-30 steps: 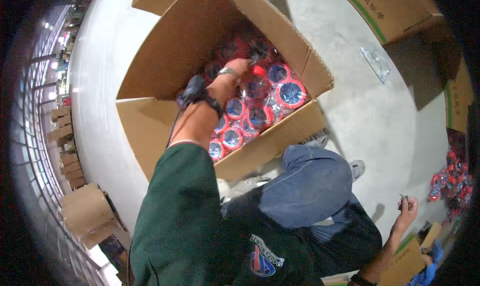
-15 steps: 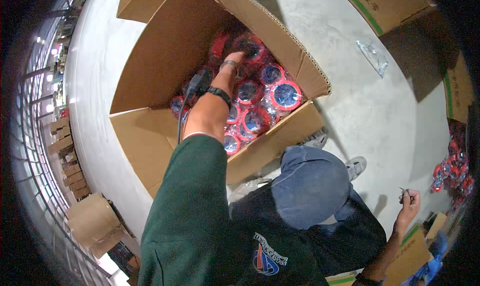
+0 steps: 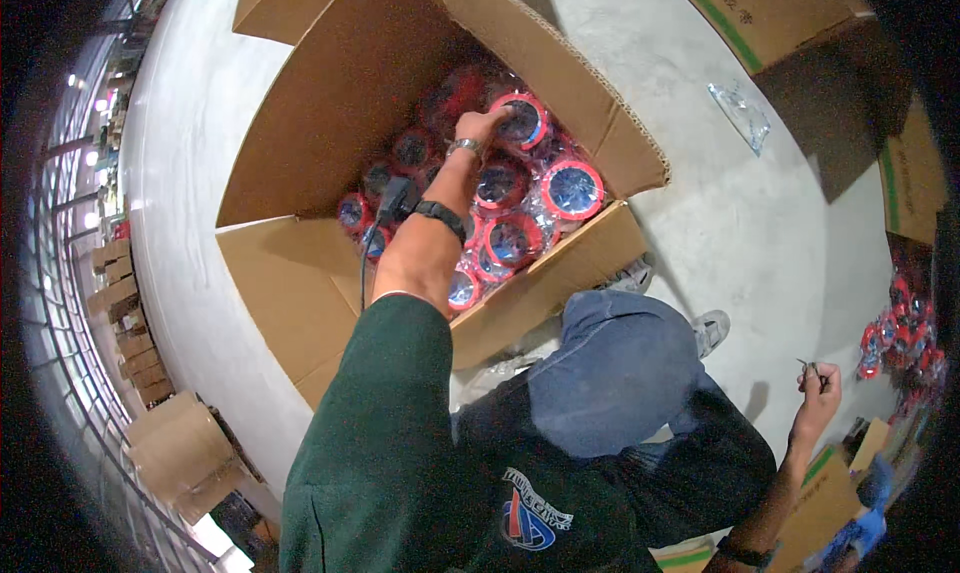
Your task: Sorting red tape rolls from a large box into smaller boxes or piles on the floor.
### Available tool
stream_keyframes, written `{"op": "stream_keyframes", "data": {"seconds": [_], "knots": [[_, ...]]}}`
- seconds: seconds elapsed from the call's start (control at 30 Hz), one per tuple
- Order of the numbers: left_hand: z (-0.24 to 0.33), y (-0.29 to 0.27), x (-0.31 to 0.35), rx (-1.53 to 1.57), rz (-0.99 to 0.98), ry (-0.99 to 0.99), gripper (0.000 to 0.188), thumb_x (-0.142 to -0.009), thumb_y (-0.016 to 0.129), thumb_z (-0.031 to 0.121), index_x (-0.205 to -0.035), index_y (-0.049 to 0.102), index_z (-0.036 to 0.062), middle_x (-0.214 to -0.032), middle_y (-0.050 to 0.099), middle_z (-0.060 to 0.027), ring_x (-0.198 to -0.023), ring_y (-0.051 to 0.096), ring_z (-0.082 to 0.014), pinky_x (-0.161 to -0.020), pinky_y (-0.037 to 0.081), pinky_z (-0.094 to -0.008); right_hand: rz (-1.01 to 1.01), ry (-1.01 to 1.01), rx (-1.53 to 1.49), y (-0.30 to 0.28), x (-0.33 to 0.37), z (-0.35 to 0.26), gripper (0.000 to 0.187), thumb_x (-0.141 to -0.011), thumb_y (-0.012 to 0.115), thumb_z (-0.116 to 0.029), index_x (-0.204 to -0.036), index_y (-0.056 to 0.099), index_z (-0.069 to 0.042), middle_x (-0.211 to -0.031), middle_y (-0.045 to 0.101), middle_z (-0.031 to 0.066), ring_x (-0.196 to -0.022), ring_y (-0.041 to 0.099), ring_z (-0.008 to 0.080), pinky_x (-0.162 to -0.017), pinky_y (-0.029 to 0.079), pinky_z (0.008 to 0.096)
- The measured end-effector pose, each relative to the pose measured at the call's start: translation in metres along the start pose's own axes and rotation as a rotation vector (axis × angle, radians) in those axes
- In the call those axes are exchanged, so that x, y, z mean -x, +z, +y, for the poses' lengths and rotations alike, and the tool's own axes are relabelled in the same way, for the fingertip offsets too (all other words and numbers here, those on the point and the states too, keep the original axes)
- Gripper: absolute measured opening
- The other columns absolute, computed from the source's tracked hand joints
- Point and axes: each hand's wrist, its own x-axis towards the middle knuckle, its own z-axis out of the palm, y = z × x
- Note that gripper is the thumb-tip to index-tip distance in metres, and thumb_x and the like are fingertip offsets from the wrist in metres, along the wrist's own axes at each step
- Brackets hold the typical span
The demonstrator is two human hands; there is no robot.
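1 roll | pinched at its left rim, inside box, with left grip | likely called for firm rim hold, clear of snagging on other rolls | aimed open end upward, slightly tilted; ran core axis nearly along sight line | pinched dark item with right grip, outside box

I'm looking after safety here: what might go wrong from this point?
The left hand holds a plastic-wrapped red-rimmed roll by its edge, so it might slip. The cable from the black forearm device could snag on the carton flap. The small pointed tool in the right hand might scratch someone nearby.
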Motion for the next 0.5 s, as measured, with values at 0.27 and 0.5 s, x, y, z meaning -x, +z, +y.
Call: {"op": "stream_keyframes", "data": {"seconds": [0.27, 0.5], "knots": [[-0.026, 0.015, -0.037, -0.420, 0.137, 0.178, 0.067, -0.063, 0.076, 0.043, -0.097, 0.059, -0.0119, -0.096, 0.063, -0.0305, -0.087, 0.064, -0.0389, -0.074, 0.050, -0.0412, 0.040, 0.005, -0.009, -0.002, -0.001, 0.002, 0.010, -0.086, 0.058, -0.011, -0.080, 0.051, -0.006, -0.071, 0.053, 0.0011, -0.064, 0.047, 0.0074, -0.059, 0.038, 0.0212], [-0.018, -0.017, 0.002, 0.257, 0.198, 0.264, 0.050, -0.070, 0.072, 0.019, -0.108, 0.054, -0.0080, -0.096, 0.064, -0.0153, -0.082, 0.063, -0.0230, -0.073, 0.050, -0.0332, 0.058, -0.016, -0.091, 0.000, -0.002, -0.016, 0.006, -0.086, 0.059, -0.008, -0.085, 0.055, -0.003, -0.074, 0.056, 0.0024, -0.066, 0.051, 0.0084, -0.061, 0.041, 0.0222]]}}
